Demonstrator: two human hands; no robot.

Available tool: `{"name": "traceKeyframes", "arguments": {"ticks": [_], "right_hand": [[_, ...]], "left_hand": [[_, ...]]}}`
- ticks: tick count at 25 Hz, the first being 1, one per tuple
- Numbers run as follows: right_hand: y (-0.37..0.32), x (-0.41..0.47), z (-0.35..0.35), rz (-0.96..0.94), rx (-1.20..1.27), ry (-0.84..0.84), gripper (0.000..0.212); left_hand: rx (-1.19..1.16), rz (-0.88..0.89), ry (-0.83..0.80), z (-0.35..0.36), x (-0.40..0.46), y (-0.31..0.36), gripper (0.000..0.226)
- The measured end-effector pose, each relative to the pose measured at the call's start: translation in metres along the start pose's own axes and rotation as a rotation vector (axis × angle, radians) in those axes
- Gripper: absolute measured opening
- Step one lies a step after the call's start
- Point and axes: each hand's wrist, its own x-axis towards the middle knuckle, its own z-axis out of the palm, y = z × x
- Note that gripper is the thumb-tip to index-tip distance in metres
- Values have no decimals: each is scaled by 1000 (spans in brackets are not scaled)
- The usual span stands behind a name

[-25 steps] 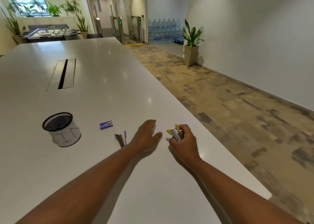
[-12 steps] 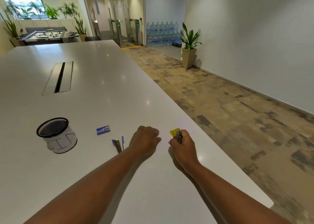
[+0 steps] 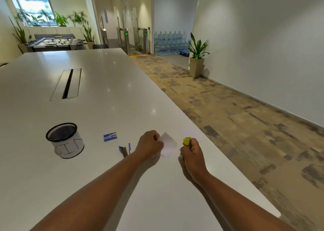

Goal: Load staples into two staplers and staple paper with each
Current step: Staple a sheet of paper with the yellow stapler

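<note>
Left hand (image 3: 150, 144) is pinching a white paper slip (image 3: 168, 144), lifting it off the table (image 3: 105, 94); right hand (image 3: 192, 152) is gripping the yellow stapler (image 3: 186, 141) just right of it. Blue stapler (image 3: 124, 149) is lying open left of the hands, staple box (image 3: 110, 136) and mesh cup (image 3: 65, 139) sitting further left

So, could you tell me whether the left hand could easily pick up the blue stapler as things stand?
Probably not straight away: the left hand pinches the paper. The blue stapler lies just beside that wrist, with nothing covering it, so freeing the grip should suffice.
</note>
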Motion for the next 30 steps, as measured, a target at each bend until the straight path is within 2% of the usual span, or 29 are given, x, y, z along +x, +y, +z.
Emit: {"name": "traceKeyframes", "arguments": {"ticks": [2, 5, 8, 11, 15, 18, 20, 24, 28, 30], "right_hand": [[-10, -2, 4, 36, 152, -61, 18], [-29, -4, 21, 5, 72, -123, 13], [-51, -15, 58, 1, 137, -259, 32], [-71, -30, 92, -36, 191, -373, 31], [-91, -38, 117, -102, 171, -418, 21], [-105, -44, 129, -135, 118, -487, 18], [-112, -46, 133, -91, 124, -529, 19], [-121, -49, 135, 146, 255, -646, 32], [-121, -56, 133, 162, 217, -651, 19], [-120, -56, 131, 134, 192, -613, 12]], "left_hand": [[-171, -15, 96, -20, -15, 4, 13], [-537, -58, 138, -56, -40, 10, 28], [-780, -77, 173, -86, -68, 2, 49], [-850, -55, 189, -109, -94, -13, 50], [-838, 2, 261, -138, -129, -28, 31], [-759, 52, 334, -158, -147, -35, 36], [-796, 53, 305, -169, -155, -32, 39], [-945, 36, 193, -184, -160, -29, 47], [-815, 55, 187, -186, -163, -30, 38], [-928, 66, 104, -186, -163, -31, 39]]}}
